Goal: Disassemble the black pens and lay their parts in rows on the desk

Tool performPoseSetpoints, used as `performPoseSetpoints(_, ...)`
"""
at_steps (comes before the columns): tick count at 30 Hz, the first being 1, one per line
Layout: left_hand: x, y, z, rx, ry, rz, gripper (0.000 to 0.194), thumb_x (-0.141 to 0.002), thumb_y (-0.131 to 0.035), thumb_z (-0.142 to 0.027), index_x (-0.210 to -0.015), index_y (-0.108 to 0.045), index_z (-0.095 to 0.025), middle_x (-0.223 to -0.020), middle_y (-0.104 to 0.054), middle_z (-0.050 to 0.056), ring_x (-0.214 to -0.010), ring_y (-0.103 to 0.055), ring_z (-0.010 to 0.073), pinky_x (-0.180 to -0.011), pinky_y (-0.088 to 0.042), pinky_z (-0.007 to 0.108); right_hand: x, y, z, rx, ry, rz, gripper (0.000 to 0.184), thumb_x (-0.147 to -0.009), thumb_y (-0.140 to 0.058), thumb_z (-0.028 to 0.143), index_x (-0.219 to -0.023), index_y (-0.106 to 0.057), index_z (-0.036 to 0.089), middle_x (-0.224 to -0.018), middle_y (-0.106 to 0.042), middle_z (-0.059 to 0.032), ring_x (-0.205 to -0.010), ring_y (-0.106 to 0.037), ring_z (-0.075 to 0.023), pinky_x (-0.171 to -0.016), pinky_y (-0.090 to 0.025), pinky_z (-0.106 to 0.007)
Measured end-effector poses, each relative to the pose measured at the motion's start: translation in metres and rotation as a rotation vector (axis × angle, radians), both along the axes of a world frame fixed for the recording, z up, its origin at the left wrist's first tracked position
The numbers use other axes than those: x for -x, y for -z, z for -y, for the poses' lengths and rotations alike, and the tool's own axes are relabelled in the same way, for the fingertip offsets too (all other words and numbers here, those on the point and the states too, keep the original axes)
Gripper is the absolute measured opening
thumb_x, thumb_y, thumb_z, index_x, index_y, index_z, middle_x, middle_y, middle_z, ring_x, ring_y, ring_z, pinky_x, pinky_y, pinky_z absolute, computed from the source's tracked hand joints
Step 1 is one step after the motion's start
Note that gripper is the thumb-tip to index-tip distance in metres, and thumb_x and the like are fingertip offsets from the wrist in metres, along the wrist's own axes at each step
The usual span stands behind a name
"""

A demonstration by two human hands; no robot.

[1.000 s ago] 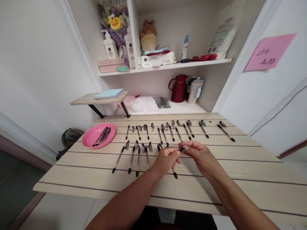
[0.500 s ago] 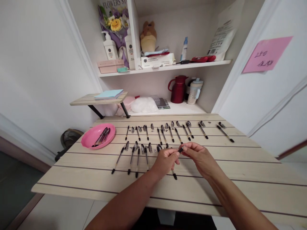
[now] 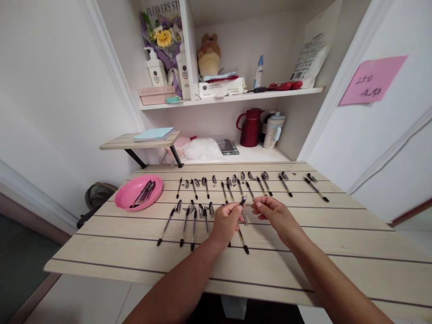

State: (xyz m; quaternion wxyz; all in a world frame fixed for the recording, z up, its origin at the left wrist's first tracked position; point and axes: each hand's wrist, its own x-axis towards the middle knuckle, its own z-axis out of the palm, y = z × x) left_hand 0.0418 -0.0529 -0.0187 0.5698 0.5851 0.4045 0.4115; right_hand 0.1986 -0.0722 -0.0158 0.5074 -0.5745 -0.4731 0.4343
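My left hand [image 3: 228, 222] pinches a pen [image 3: 243, 200] between thumb and fingers; its black grip and pale pointed tip stick up, and the rest is hidden by the hand. Just to the right, apart from that tip, my right hand [image 3: 272, 214] has thumb and fingertips drawn together; whatever they may hold is too small to make out. Under and beside the hands lie a pen [image 3: 243, 239] with a black end and several clear pens [image 3: 186, 227] in a front row. Behind them is another row of pens [image 3: 285, 185], with dark caps [image 3: 249, 175] and small tips among them.
A pink plate [image 3: 122, 194] with several dark pens stands at the table's left. Behind it is a small raised shelf [image 3: 116, 143] with blue paper on top. At the back, a red jug [image 3: 250, 128] and a pale cup [image 3: 274, 130] stand in the cabinet.
My hands have come apart: the right one has let go of the pen's tip end. The left hand has tilted the pen upward and shifted slightly left.
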Motion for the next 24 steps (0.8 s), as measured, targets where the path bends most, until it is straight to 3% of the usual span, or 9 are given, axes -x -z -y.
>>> performPoseSetpoints(3,0.001,-0.001,-0.003,0.049,-0.062,0.088,0.037,-0.075,-0.048,-0.04,-0.096,-0.062,-0.013,-0.056,-0.051,-0.002,-0.037,-0.036,0.0032,-0.037,-0.025,0.017,0.004,0.007,-0.006,0.011,-0.041,0.452,0.018,-0.072,-0.05,0.036,-0.07,-0.054,0.019,-0.063,-0.059,-0.0009,-0.058,-0.053,-0.0138,-0.055,-0.037,-0.025)
performPoseSetpoints(6,0.002,0.0,-0.003,0.084,-0.086,0.133,0.036,-0.074,-0.049,-0.041,-0.095,-0.062,-0.014,-0.055,-0.051,-0.003,-0.036,-0.035,0.0028,-0.036,-0.022,0.017,0.015,0.012,-0.009,0.046,-0.058,0.86,0.013,-0.071,-0.049,0.027,-0.077,-0.056,0.018,-0.069,-0.062,-0.0048,-0.063,-0.055,-0.0164,-0.056,-0.033,-0.025)
performPoseSetpoints(10,0.002,0.001,-0.003,0.092,-0.09,0.148,0.035,-0.073,-0.051,-0.041,-0.094,-0.062,-0.014,-0.055,-0.051,-0.003,-0.035,-0.036,0.0026,-0.035,-0.021,0.017,0.028,0.016,-0.012,0.098,-0.02,1.04,0.026,-0.072,-0.048,0.022,-0.096,-0.055,0.014,-0.077,-0.065,-0.0103,-0.072,-0.058,-0.0198,-0.058,-0.032,-0.025)
performPoseSetpoints(17,0.002,-0.002,-0.004,0.103,-0.1,0.141,0.037,-0.072,-0.051,-0.042,-0.093,-0.062,-0.013,-0.054,-0.051,-0.003,-0.035,-0.035,0.0027,-0.035,-0.022,0.017,0.015,0.019,-0.018,0.096,0.025,0.976,0.025,-0.065,-0.049,0.017,-0.088,-0.059,0.013,-0.07,-0.064,-0.0091,-0.065,-0.057,-0.0192,-0.056,-0.033,-0.025)
performPoseSetpoints(24,-0.002,-0.002,0.001,0.121,-0.024,0.057,0.037,-0.073,-0.049,-0.039,-0.095,-0.062,-0.012,-0.055,-0.052,-0.002,-0.036,-0.035,0.0028,-0.036,-0.024,0.017,-0.019,0.02,-0.02,0.111,0.005,0.339,0.014,-0.067,-0.047,0.03,-0.066,-0.056,0.018,-0.047,-0.05,0.0027,-0.046,-0.046,-0.0117,-0.045,-0.03,-0.023)
